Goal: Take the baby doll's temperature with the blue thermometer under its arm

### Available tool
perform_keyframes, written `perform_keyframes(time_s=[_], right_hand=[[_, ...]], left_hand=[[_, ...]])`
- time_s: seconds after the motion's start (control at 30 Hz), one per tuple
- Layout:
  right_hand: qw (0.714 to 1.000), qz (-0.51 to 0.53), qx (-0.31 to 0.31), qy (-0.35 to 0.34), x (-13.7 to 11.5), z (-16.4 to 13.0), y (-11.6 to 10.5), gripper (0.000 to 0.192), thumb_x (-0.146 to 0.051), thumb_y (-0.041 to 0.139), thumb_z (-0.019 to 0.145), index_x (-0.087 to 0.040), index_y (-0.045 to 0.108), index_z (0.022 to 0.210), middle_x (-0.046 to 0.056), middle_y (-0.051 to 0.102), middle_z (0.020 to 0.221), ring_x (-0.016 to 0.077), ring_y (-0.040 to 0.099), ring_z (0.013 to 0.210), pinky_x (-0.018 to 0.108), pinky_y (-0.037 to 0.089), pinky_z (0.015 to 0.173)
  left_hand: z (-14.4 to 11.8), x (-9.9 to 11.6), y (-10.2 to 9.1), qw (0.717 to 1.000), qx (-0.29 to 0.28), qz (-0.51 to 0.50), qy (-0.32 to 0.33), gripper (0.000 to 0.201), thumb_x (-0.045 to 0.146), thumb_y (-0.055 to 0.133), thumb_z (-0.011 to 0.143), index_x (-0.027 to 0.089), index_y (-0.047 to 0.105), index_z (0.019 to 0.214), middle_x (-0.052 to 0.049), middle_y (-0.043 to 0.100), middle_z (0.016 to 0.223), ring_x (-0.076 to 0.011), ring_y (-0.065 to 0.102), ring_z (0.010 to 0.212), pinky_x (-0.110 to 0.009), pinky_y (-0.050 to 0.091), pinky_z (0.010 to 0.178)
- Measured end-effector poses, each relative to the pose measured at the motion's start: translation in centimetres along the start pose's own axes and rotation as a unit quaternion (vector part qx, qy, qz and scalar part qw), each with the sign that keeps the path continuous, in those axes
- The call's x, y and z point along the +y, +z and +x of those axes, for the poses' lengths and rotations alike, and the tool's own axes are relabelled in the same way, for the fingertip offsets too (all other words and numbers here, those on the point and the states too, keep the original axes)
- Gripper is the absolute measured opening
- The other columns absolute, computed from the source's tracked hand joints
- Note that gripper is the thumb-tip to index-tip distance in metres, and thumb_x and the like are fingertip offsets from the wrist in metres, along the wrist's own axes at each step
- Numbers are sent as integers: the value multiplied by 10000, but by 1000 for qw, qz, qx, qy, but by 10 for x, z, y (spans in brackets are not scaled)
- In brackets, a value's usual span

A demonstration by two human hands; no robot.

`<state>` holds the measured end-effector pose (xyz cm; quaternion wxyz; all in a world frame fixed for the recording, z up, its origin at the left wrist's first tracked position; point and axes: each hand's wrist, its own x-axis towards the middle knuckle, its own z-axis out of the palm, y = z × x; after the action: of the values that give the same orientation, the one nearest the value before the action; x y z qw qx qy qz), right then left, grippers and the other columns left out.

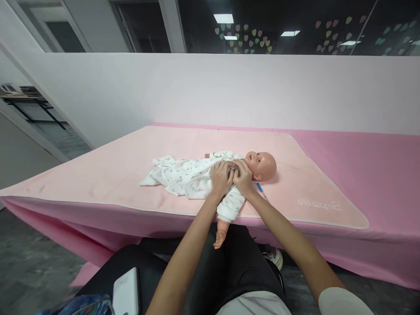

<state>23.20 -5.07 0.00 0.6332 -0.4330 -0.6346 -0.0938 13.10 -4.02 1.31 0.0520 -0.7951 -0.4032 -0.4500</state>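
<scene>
A baby doll [265,165] lies on its back, its bald head to the right, wearing a white printed romper [193,172]. At the chest just below the doll's neck, my left hand [222,177] is closed with its fingers pinching the romper's front. Close beside it, my right hand [242,176] is bent and pinching at the collar edge. Between the fingertips shows a small shiny round thing that I cannot make out. The doll's near arm [222,232] hangs over the table edge below my wrists. The exact grip of the fingertips is partly hidden.
A pink pad [108,170] covers the table, over a darker pink cloth [380,175]. A blue-capped pen-like item [260,187] lies beside my right wrist. A white power bank [126,291] rests at my lap's left. A white wall [262,92] stands behind the table.
</scene>
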Motion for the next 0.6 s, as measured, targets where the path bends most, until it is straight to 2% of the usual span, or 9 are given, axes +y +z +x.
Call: perform_keyframes(time_s=[0.27, 0.6], right_hand=[[1000, 7, 7, -14, -3, 2, -1, 301, -52, 385, 758, -178, 604, 923, 75, 614, 970, 170, 566, 943, 326, 484, 882], [1000, -6, -3, 26, -4, -2, 1, 312, -93, 363, 816, -195, 599, 992, 69, 534, 913, 170, 539, 890, 325, 494, 834]], left_hand=[[-2, -1, 4, 999, 26, 14, -14, 133, 182, 391, 867, 193, 523, 860, -42, 609, 810, -196, 520, 849, -341, 338, 781], [-4, 3, 2, 999, 40, 12, -22, 177, 208, 405, 868, 201, 581, 886, -41, 630, 818, -197, 510, 849, -345, 325, 776]])
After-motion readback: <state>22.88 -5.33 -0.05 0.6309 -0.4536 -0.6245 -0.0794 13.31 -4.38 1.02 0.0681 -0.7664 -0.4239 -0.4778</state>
